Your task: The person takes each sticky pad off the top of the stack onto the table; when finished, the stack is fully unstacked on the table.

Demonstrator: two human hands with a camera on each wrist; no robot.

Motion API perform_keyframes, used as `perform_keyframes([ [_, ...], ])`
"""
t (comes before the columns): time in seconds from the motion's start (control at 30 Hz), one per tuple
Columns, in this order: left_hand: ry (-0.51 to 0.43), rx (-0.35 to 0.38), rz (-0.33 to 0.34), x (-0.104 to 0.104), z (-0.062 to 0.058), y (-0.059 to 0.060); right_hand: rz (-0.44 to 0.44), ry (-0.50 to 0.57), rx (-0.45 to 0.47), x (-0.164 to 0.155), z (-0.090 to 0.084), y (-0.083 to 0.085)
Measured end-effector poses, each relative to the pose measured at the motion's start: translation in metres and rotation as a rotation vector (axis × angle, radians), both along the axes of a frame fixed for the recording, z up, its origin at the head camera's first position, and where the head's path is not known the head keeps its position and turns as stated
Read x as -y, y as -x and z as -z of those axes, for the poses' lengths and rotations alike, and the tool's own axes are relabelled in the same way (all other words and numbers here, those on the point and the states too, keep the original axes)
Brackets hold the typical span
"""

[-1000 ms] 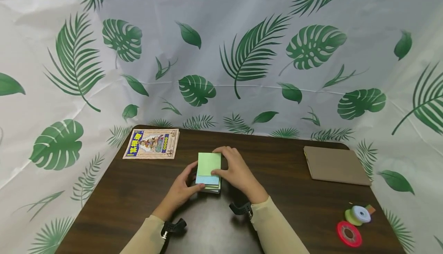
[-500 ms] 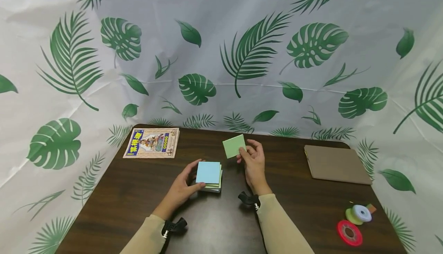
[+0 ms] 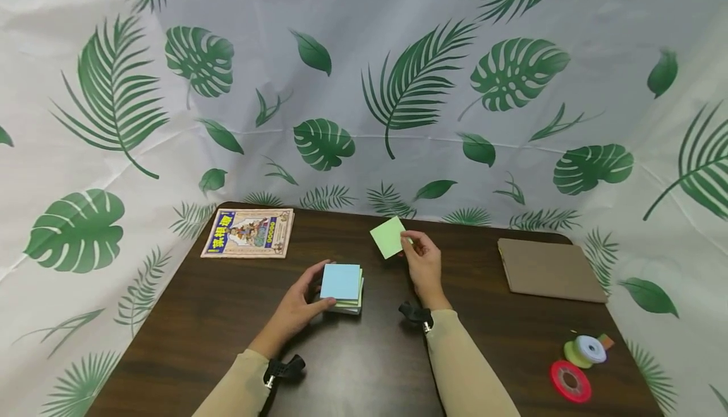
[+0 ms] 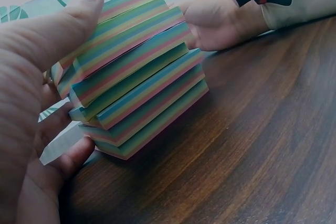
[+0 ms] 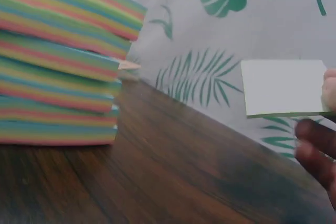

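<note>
Green note (image 3: 388, 238) tilts corner-up mid-frame, right hand (image 3: 424, 266) pinching it; left hand (image 3: 297, 303) grips stack (image 3: 340, 283); wrist views alone show its stripes (image 4: 139, 74).

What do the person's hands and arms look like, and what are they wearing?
The left hand and right hand are bare, without gloves. The left sleeve and right sleeve are long, plain and pale yellowish-beige. A chunky black device sits at each wrist, left and right, with a small silvery part.
</note>
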State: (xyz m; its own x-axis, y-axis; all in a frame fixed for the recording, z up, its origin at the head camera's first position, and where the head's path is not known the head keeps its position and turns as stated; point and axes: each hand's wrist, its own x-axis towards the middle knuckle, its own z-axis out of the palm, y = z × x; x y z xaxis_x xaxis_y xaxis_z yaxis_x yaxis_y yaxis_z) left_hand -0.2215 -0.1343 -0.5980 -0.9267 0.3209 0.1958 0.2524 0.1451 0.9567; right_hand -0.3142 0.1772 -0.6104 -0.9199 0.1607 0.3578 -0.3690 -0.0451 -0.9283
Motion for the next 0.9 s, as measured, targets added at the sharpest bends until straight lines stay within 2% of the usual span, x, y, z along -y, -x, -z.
perform_keyframes([
  [0.1,-0.003,-0.003,0.011,-0.001,0.001,0.0,0.005,-0.176,0.03,-0.001,0.003,-0.003],
  [0.27,-0.012,-0.029,0.008,-0.001,0.003,0.001,-0.157,-0.414,0.091,0.004,0.004,-0.006],
  [0.33,-0.004,-0.031,0.002,0.0,0.003,0.001,-0.196,-0.511,0.1,0.007,0.005,-0.005],
  [0.47,0.008,-0.03,-0.003,0.002,0.001,0.0,-0.197,-0.729,0.089,0.012,0.005,-0.005],
  [0.63,0.008,-0.04,-0.016,0.002,-0.003,0.001,-0.228,-0.9,0.06,0.019,0.003,-0.004],
  [0.9,0.013,-0.021,-0.016,-0.001,-0.002,0.0,-0.22,-1.081,0.073,0.02,0.011,-0.008],
])
